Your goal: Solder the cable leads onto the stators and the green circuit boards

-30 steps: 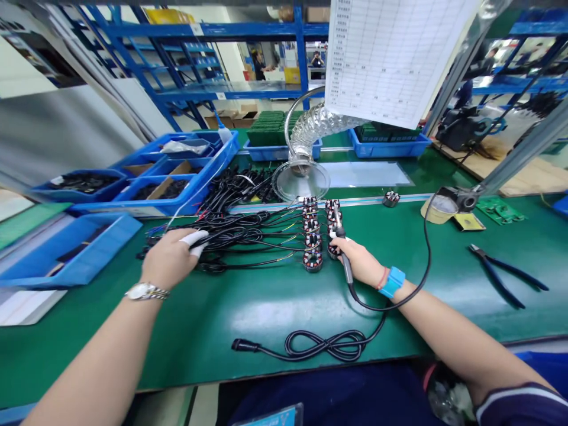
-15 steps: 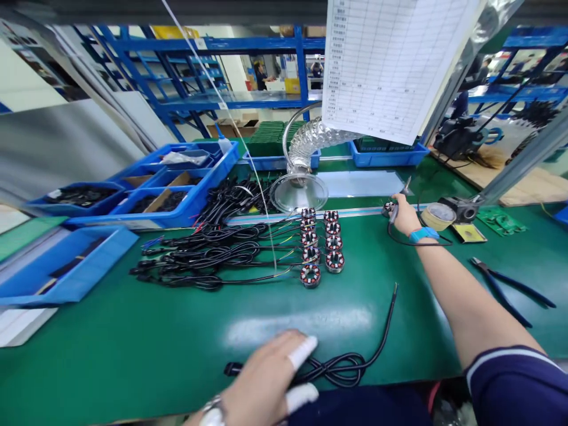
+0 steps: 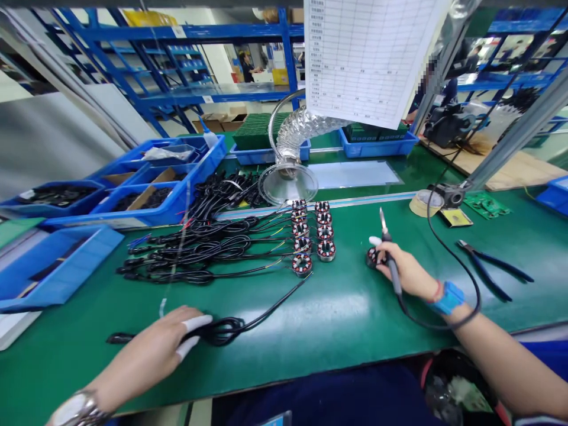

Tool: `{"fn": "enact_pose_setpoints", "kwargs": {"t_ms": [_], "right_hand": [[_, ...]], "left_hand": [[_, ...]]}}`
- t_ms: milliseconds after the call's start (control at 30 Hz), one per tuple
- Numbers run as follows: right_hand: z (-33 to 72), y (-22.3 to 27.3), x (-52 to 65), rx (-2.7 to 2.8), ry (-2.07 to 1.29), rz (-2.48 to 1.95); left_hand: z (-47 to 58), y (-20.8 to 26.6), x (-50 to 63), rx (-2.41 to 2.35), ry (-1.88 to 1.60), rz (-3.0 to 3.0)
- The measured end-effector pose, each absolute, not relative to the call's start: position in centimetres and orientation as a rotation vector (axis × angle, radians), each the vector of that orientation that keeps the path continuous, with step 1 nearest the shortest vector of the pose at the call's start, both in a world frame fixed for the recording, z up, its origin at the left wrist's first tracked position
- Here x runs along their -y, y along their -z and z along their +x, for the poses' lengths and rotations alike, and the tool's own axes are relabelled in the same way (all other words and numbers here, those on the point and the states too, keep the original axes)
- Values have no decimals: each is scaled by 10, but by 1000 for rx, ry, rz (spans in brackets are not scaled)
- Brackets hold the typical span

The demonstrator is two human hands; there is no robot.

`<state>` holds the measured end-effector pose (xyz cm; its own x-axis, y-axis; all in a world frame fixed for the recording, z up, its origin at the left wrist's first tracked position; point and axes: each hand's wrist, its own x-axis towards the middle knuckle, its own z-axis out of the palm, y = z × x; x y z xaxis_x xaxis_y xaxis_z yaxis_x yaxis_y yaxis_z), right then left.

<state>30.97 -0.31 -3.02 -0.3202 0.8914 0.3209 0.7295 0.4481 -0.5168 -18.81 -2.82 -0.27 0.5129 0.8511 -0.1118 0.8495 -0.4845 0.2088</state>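
My left hand (image 3: pixel 155 346), with white covers on thumb and finger, is closed on a looped black cable (image 3: pixel 228 331) at the front left of the bench. The cable's thin bare-wire end points up toward the stators. My right hand (image 3: pixel 408 269) grips a soldering iron (image 3: pixel 392 269), its metal tip pointing up and away. Its fingers also hold a small round motor stator (image 3: pixel 371 255), partly hidden by them. Two columns of wound stators (image 3: pixel 302 264) stand mid-bench. Black cables (image 3: pixel 195 254) lie to their left, with thin coloured wires reaching the left column.
Blue bins (image 3: pixel 177 204) line the left side. A fume duct's clear hood (image 3: pixel 287 184) hangs behind the stators. Cutters (image 3: pixel 486 269), a tape roll (image 3: pixel 426 203) and green circuit boards (image 3: pixel 486 205) lie at right. A printed sheet (image 3: pixel 359 59) hangs above.
My left hand has slid the cable leftward and away from the bench's near edge. My right hand has come nearer from the back right, bringing the soldering iron and a stator.
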Motion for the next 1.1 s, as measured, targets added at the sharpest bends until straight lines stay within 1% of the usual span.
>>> {"fn": "enact_pose_setpoints", "kwargs": {"t_ms": [100,200,333,467,633,767,900,1100], "right_hand": [[282,34,45,2209,-458,-1204],[260,37,69,2200,-507,-1040],[245,36,79,2083,-462,-1005],[234,36,81,2006,-627,-1129],[223,38,85,1949,-703,-1132],[220,36,86,1930,-721,-1104],[221,35,85,1939,-722,-1082],[220,39,86,1980,-698,-1049]], "left_hand": [[-183,2,33,-1626,-254,2523],[-129,0,48,-1597,-419,2409],[-37,12,64,-1376,-394,2106],[16,33,59,-1328,-479,1773],[26,35,46,-1221,-637,1606],[17,26,44,-1133,-562,1611],[13,21,42,-1160,-529,1613],[21,10,37,-1259,-651,1944]]}}
